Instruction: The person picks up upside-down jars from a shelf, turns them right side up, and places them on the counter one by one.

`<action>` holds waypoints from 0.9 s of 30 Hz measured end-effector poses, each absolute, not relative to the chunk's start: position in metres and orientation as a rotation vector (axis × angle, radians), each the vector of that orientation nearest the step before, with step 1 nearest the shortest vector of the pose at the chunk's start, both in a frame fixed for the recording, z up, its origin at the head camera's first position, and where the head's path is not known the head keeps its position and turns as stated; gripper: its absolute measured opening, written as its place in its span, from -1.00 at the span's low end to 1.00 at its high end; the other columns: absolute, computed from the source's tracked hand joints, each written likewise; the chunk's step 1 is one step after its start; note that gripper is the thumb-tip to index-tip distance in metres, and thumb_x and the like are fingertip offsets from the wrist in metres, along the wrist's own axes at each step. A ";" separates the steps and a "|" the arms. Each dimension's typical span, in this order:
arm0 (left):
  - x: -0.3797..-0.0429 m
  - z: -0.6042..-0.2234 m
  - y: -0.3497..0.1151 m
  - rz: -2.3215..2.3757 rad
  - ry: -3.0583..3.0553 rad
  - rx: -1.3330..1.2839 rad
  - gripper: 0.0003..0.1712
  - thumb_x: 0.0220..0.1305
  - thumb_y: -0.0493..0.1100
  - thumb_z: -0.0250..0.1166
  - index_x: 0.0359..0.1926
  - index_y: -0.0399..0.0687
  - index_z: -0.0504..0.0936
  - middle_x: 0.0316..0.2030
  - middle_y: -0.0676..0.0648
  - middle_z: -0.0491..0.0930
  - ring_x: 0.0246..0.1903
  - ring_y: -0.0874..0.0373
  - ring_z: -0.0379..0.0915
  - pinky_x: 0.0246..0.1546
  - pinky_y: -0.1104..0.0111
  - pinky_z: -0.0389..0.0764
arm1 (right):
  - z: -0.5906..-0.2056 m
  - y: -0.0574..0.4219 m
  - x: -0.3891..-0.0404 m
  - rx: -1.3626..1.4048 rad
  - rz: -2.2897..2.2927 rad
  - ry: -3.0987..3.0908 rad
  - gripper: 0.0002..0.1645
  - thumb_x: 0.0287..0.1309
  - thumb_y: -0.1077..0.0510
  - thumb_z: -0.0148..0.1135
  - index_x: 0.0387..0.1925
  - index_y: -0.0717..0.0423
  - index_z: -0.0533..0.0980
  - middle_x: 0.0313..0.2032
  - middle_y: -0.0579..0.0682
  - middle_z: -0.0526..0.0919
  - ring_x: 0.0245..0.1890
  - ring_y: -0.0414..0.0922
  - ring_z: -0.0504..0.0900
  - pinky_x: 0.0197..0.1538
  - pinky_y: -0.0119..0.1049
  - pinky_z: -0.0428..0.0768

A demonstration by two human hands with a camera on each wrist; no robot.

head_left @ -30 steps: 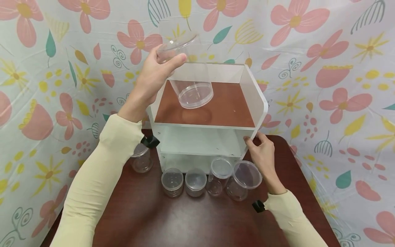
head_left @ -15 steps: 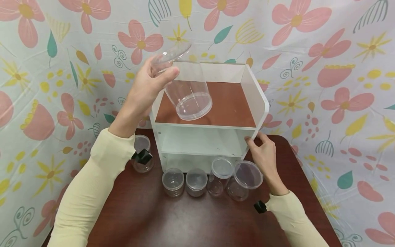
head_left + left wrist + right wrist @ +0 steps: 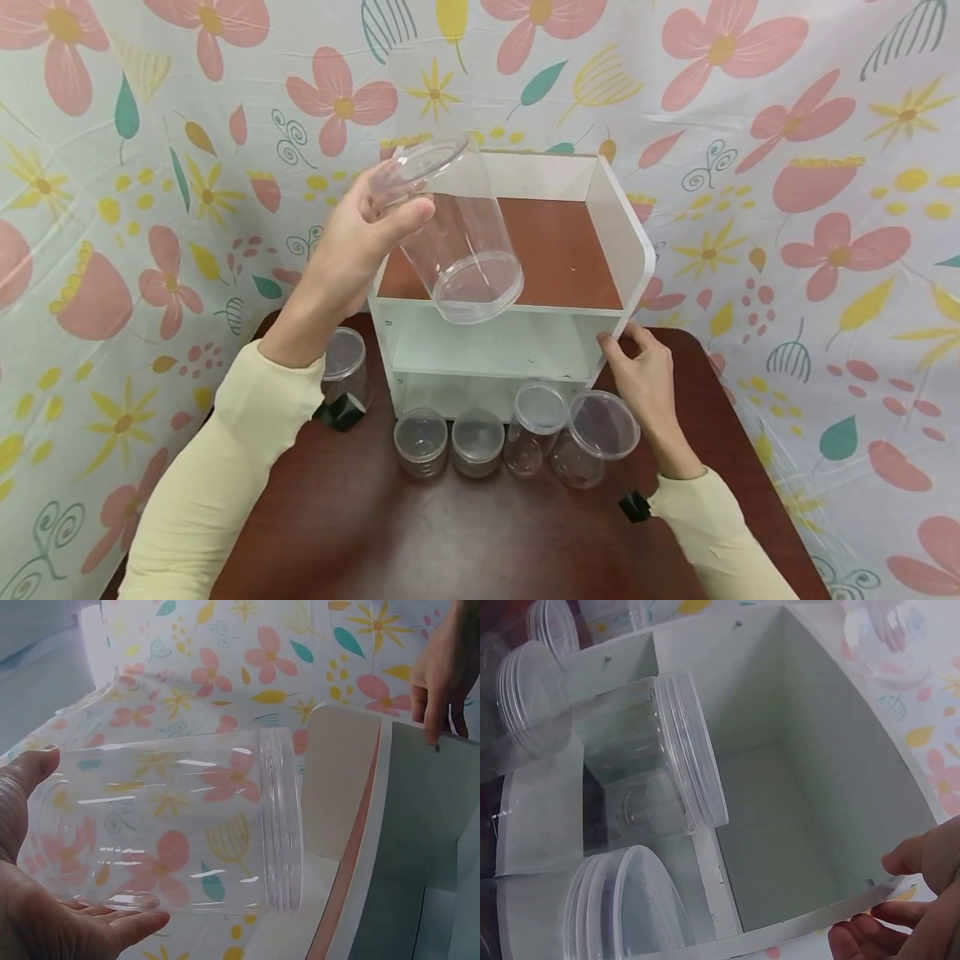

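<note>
My left hand (image 3: pixel 356 246) grips a large clear plastic jar (image 3: pixel 468 225) near its base, thumb on one side. Tilted, the jar points its ridged lid end (image 3: pixel 279 817) down and to the right, in front of the brown top of a white shelf unit (image 3: pixel 495 342). In the left wrist view the see-through jar shows nothing inside. My right hand (image 3: pixel 645 383) pinches the front edge of the unit's right side panel between thumb and fingers. That same grip appears close up in the right wrist view, with the fingers (image 3: pixel 855 937) outside the panel.
Before the unit, on the dark wooden table (image 3: pixel 450 542), stand a short lidded jar (image 3: pixel 420 446), another short jar (image 3: pixel 477 446), a taller narrow jar (image 3: pixel 534 429) and a wide jar (image 3: pixel 592 442). One more jar (image 3: pixel 345 358) stands left of the unit, partly behind the left wrist camera.
My left hand has lowered the jar and brought it nearer, so its lid end now overlaps the unit's front top edge. The right hand keeps its place on the side panel.
</note>
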State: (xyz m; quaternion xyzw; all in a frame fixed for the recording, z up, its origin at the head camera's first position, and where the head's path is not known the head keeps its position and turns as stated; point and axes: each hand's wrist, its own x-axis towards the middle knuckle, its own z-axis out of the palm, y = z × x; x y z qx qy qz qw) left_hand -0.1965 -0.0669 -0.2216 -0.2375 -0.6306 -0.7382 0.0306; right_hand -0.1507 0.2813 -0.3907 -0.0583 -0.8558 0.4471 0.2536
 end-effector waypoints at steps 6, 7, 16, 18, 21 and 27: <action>-0.185 -0.232 -0.070 -2.303 -1.943 -0.749 -0.11 0.33 -0.22 0.30 0.56 -0.27 0.09 0.39 -0.21 0.37 0.37 -0.04 0.36 0.41 0.21 0.32 | -0.391 0.281 -0.149 -0.175 1.232 -2.324 -0.60 0.38 0.04 0.29 0.07 0.25 0.67 -0.03 0.15 0.73 -0.03 -0.10 0.60 -0.06 -0.42 0.44; -0.184 -0.234 -0.071 -2.314 -1.942 -0.750 -0.13 0.34 -0.23 0.29 0.56 -0.27 0.08 0.38 -0.21 0.37 0.36 -0.05 0.37 0.40 0.20 0.32 | -0.391 0.282 -0.149 -0.175 1.235 -2.323 -0.60 0.38 0.04 0.29 0.07 0.25 0.67 -0.02 0.15 0.73 -0.03 -0.10 0.60 -0.07 -0.43 0.45; -0.174 -0.252 -0.071 -2.404 -1.894 -0.769 -0.12 0.34 -0.28 0.25 0.58 -0.21 0.05 0.40 -0.20 0.36 0.37 -0.06 0.37 0.37 0.19 0.36 | -0.392 0.282 -0.144 -0.146 1.249 -2.304 -0.60 0.41 0.02 0.28 0.06 0.25 0.67 -0.07 0.13 0.74 -0.21 -0.30 0.61 -0.22 -0.54 0.49; -0.173 -0.257 -0.071 -2.434 -1.864 -0.793 -0.07 0.33 -0.25 0.30 0.59 -0.20 0.04 0.42 -0.19 0.35 0.39 -0.06 0.35 0.37 0.19 0.36 | -0.392 0.282 -0.143 -0.141 1.264 -2.292 -0.59 0.41 0.02 0.29 0.05 0.27 0.67 -0.10 0.15 0.74 -0.26 -0.34 0.62 -0.23 -0.57 0.51; -0.171 -0.264 -0.071 -2.473 -1.827 -0.819 0.06 0.28 -0.08 0.47 0.60 -0.19 0.04 0.44 -0.18 0.34 0.40 -0.06 0.33 0.38 0.20 0.35 | -0.391 0.281 -0.141 -0.132 1.293 -2.272 -0.59 0.41 0.03 0.30 0.05 0.29 0.67 -0.14 0.16 0.75 -0.30 -0.35 0.65 -0.24 -0.60 0.54; -0.165 -0.276 -0.073 -2.506 -1.807 -0.839 0.14 0.20 0.02 0.53 0.60 -0.15 0.05 0.45 -0.17 0.32 0.43 -0.08 0.29 0.40 0.15 0.34 | -0.392 0.280 -0.136 -0.132 1.347 -2.218 -0.61 0.40 0.08 0.32 0.11 0.25 0.65 -0.13 0.17 0.73 -0.32 -0.41 0.65 -0.23 -0.59 0.57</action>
